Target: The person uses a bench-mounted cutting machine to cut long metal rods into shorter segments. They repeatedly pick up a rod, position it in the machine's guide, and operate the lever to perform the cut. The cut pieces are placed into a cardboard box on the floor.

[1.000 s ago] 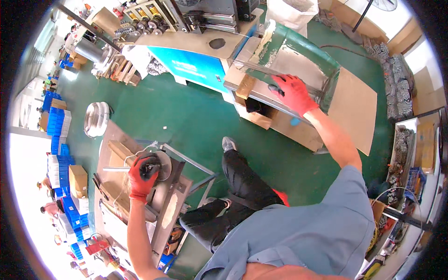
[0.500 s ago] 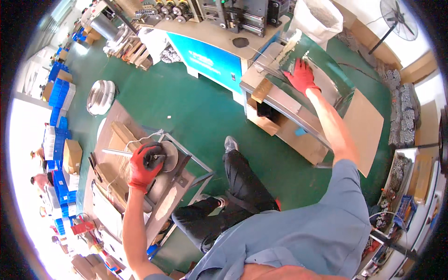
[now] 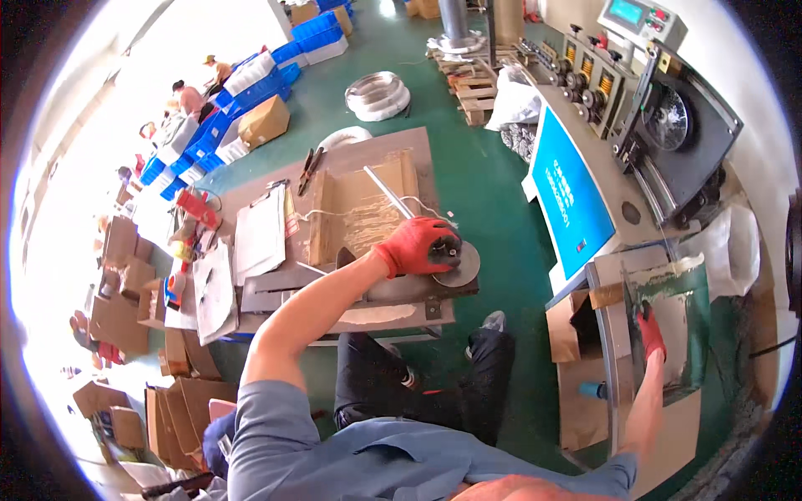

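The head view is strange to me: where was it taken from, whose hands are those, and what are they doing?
It shows a person at work, seen from a wide fisheye camera worn on the head and looking down, so straight edges bend. The gloved left hand is curled beside a round metal disc; what it grips is hidden. On the table lie a shallow tan tray, a dark hand tool and pale papers. The gloved right hand is at a green tray; whether it holds anything is unclear.

Workshop with blue-fronted machine (image 3: 576, 200), metal coil (image 3: 377, 99)
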### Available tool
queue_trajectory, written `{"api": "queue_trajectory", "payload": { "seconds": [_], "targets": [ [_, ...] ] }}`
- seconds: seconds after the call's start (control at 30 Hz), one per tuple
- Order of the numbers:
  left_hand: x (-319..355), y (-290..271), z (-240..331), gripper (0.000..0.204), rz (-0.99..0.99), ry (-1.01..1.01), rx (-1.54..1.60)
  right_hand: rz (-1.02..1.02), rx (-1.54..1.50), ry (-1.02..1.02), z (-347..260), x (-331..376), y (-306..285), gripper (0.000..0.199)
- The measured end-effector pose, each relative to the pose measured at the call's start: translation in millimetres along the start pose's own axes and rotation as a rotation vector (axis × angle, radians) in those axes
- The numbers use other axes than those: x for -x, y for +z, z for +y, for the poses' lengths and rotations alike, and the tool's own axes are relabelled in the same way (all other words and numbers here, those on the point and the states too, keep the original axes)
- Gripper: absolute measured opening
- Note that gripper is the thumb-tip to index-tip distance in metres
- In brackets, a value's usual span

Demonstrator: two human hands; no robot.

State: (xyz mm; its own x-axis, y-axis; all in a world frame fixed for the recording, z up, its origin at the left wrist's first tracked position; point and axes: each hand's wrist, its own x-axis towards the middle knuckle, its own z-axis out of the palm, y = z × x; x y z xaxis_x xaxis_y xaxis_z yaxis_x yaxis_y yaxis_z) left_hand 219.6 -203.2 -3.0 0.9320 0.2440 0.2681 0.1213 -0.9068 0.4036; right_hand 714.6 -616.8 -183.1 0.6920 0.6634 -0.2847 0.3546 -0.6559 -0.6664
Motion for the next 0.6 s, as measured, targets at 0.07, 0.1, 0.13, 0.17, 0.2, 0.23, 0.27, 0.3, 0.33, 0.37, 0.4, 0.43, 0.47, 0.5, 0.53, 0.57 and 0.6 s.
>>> {"api": "queue_trajectory", "payload": {
  "seconds": [0.07,0.1,0.13,0.17,0.2,0.23,0.27,0.3,0.33,0.37,0.4,0.43,0.47,0.5,0.53,0.57,0.6],
  "targets": [
    [-4.4,-3.5,2.1,0.042,-0.011,0.001,-0.014,-0.014,0.123,-0.019,33.3,-15.5,0.3,0.068],
    [-6.9,-2.4,-0.8,0.043,-0.018,0.009,-0.005,-0.024,0.184,-0.021,42.0,-16.3,-0.8,0.073],
    [3.8,-0.9,-3.3,0.044,-0.032,-0.024,0.001,-0.120,0.151,0.058,-3.0,-5.7,5.5,0.081],
    [-4.7,-2.0,-3.8,0.044,-0.006,0.006,-0.010,-0.131,0.058,-0.038,6.7,-8.2,2.5,0.084],
    [-10.6,-1.9,-5.2,0.044,0.008,0.031,-0.009,-0.147,-0.036,-0.121,21.2,-6.4,2.2,0.086],
    [0.5,1.5,-7.3,0.043,0.013,0.011,-0.006,-0.260,-0.097,0.008,-33.6,11.6,4.1,0.088],
    [-14.0,3.3,-6.7,0.044,0.008,0.010,-0.014,-0.124,0.017,-0.165,7.1,6.5,-2.0,0.092],
    [-4.9,3.9,-5.7,0.045,-0.011,-0.054,-0.032,-0.232,-0.101,-0.101,-37.6,17.2,-2.0,0.096],
    [-5.5,-2.2,5.2,0.047,-0.033,-0.094,-0.033,-0.192,-0.090,-0.182,-56.1,26.5,-2.0,0.096],
    [-12.0,-6.3,11.3,0.048,-0.053,-0.107,-0.035,-0.169,-0.116,-0.095,-46.9,21.8,-2.5,0.093],
    [-4.1,-2.1,3.6,0.049,-0.053,-0.109,-0.042,-0.173,-0.106,-0.100,-65.5,26.2,-0.6,0.089],
    [-4.1,0.0,-2.0,0.049,-0.040,-0.094,-0.053,-0.084,0.061,-0.094,-56.7,22.0,-3.9,0.089],
    [5.9,1.8,-8.4,0.047,-0.036,-0.118,-0.051,-0.048,0.072,-0.036,-114.6,44.9,-0.1,0.081],
    [-5.8,4.0,-4.6,0.046,-0.019,-0.080,-0.040,0.045,0.061,-0.070,-74.5,36.8,-2.0,0.070],
    [-5.1,4.4,1.6,0.042,-0.016,-0.056,-0.011,0.071,0.124,-0.084,-88.5,42.7,1.9,0.062],
    [-10.7,3.1,8.2,0.038,-0.010,-0.026,0.020,0.119,0.175,-0.031,-96.7,50.6,3.8,0.058],
    [-13.2,0.8,14.7,0.032,-0.020,-0.037,0.042,0.159,0.222,0.010,-104.8,55.5,8.1,0.053]
  ]
}}
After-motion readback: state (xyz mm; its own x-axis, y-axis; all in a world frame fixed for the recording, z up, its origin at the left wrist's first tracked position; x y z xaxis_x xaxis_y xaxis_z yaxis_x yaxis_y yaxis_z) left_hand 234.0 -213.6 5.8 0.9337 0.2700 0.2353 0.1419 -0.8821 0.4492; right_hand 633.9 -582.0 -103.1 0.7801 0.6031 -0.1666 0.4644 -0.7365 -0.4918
